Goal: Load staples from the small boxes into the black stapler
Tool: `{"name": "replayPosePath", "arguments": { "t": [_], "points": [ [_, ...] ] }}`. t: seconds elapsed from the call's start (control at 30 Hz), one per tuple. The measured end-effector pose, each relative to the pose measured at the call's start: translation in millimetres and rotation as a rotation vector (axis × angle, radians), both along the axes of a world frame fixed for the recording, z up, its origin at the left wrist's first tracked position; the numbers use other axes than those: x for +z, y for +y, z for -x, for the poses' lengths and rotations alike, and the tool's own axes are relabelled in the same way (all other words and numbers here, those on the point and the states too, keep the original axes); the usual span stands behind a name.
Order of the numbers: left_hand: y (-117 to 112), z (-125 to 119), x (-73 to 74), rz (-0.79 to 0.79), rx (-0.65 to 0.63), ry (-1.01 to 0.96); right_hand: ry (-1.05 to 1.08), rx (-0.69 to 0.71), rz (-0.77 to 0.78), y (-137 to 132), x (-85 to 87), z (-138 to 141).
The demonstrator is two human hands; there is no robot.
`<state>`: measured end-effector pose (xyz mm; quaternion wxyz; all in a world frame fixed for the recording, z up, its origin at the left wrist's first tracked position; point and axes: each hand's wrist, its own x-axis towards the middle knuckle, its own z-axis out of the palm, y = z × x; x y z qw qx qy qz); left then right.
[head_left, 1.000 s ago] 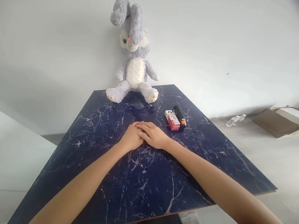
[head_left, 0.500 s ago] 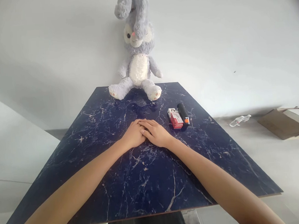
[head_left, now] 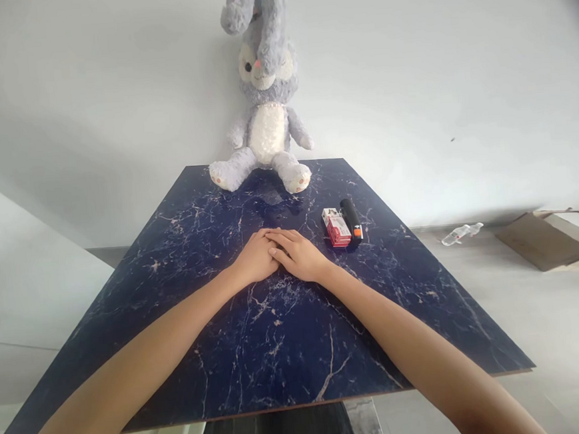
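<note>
My left hand (head_left: pixel 256 257) and my right hand (head_left: pixel 300 256) meet at the middle of the dark blue marbled table (head_left: pixel 281 371). The right fingers are stretched out over the left hand's fingers, which they partly hide. Neither hand shows any object in it. To the right of my right hand, apart from it, lie small red-and-white boxes (head_left: pixel 337 229), stacked. Beside them on their right is a black cylinder (head_left: pixel 351 220) with an orange patch.
A grey plush rabbit (head_left: pixel 268 128) sits at the table's far edge against the wall. On the floor to the right lie a clear plastic bottle (head_left: pixel 462 233) and an opened cardboard box (head_left: pixel 542 240).
The whole view has shifted very slightly. My hands keep the same pose, one over the other, and the things on the table stay in place.
</note>
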<state>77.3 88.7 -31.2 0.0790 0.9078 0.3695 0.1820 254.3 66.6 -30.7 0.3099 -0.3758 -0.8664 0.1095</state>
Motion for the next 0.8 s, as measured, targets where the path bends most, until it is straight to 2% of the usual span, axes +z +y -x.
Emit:
{"name": "replayPosePath", "arguments": {
  "t": [0.43, 0.57, 0.67, 0.73, 0.8],
  "points": [
    [2, -2, -2.2, 0.005, -0.019, -0.001, -0.006, 0.006, -0.025, 1, -2.7, -1],
    [1, -4, -0.6, -0.067, -0.03, 0.009, -0.048, -0.019, -0.125, -3, 4.6, 0],
    [-1, -4, 0.7, -0.111, 0.073, -0.039, -0.04, -0.159, -0.227, -4, 17.4, -7],
    [-2, -2, 0.3, -0.11, 0.149, -0.059, 0.001, -0.362, -0.259, -2, 26.3, -21],
    [-2, -1, -0.9, -0.106, 0.159, -0.051, 0.027, -0.615, -0.225, 1, 32.1, -41]
  ]
}}
